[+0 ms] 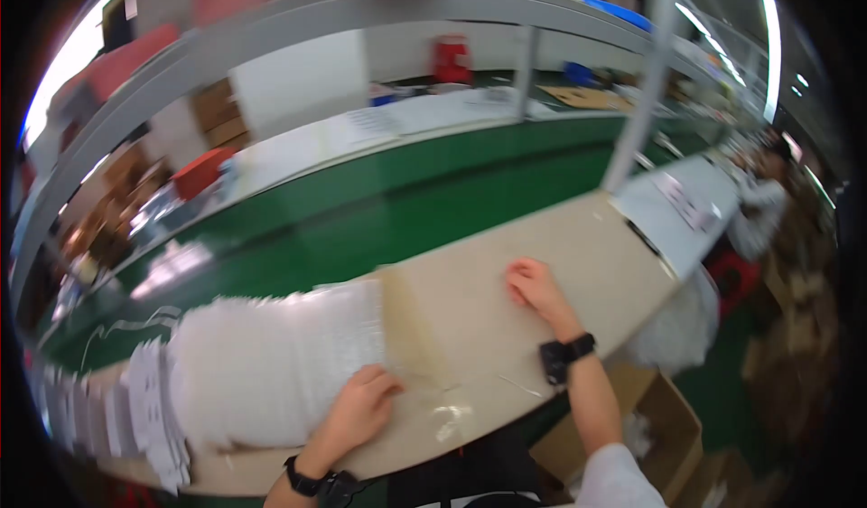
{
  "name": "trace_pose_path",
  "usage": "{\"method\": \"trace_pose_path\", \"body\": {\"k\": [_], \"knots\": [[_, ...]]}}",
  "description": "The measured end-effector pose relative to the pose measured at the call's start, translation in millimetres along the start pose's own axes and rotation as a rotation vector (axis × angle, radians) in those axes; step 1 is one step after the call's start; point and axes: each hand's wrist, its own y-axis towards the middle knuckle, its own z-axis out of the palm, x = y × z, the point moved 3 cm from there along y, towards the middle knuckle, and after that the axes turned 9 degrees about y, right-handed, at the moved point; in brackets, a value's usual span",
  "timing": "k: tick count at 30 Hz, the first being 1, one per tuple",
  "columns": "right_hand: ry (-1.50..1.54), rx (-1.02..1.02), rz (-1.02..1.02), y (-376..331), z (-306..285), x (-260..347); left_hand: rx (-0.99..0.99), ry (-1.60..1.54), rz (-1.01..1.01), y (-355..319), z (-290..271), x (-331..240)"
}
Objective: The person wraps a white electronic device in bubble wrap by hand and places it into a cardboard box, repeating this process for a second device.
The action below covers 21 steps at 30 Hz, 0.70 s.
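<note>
My left hand [366,407] is at the near right corner of a stack of translucent bubble-wrap bags [271,368]. Its fingers are curled in, with nothing visible in them; whether it touches the bags I cannot tell. Farther right, my right hand [535,287] hovers over or rests on the beige tabletop [488,327], its fingers loosely closed and no object showing in them. A dark band with a small box circles each wrist. Yellowish tape [406,327] runs across the tabletop beside the bags.
White folded sheets [153,409] stand in rows left of the bags. A green conveyor belt [361,210] runs behind the table. At right are a grey post [646,93], a pale board with a dark pen-like item [646,235], an open carton [677,418], and another person [759,205].
</note>
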Motion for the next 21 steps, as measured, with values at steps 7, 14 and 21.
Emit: {"method": "trace_pose_path", "body": {"k": [7,14,21], "knots": [[0.080,-0.006,0.021,9,-65,-2,-0.015,0.003,-0.068,42,45,-29],[0.107,0.003,0.050,11,-78,-6,-0.016,0.026,-0.070,48,61,-26],[0.445,-0.057,0.104,16,-100,-9,-0.009,0.026,-0.084,56,73,-26]]}}
